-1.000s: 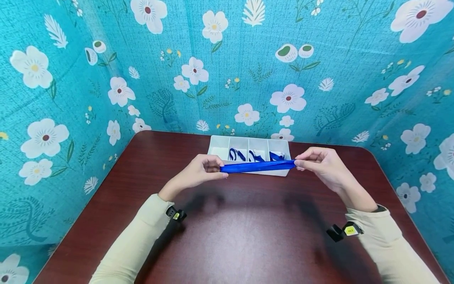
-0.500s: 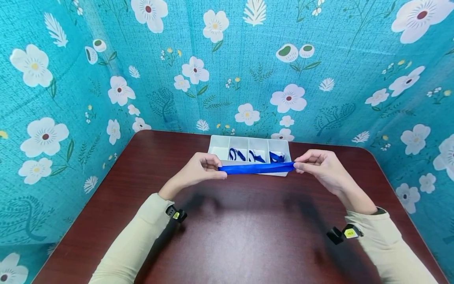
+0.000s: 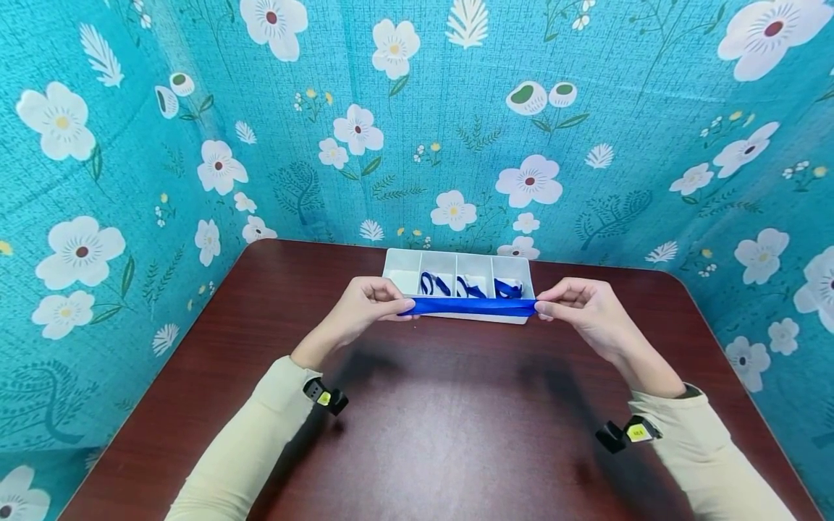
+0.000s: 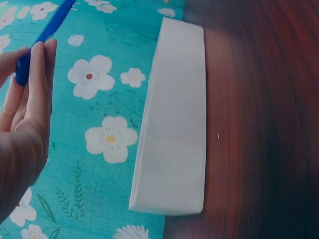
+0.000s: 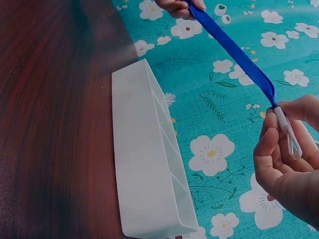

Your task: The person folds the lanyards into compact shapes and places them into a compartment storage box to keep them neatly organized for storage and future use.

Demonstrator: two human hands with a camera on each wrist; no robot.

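A blue lanyard [image 3: 469, 307] is stretched between both hands in front of the white box's upper edge. My left hand [image 3: 365, 307] pinches one end between thumb and fingers; in the left wrist view a bit of blue strap [image 4: 22, 72] pokes out past the fingers. My right hand [image 3: 589, 315] pinches the other end, where the right wrist view shows a white plastic hook [image 5: 291, 139] against the fingers. Behind the strap stands the white divided box [image 3: 404, 259], its front partly covered by it.
Blue lanyards with white parts lie in several of the box's compartments, one [image 3: 508, 288] in the rightmost. The leftmost compartment shows only its white floor. The box sits near the back of the dark red wooden table [image 3: 430, 434]. A teal flowered curtain [image 3: 417, 166] surrounds the table.
The lanyard has levelled out and hangs straighter between the hands. Both hands have shifted slightly, and the left fingertips have closed further along the strap's end. The box has stayed put.
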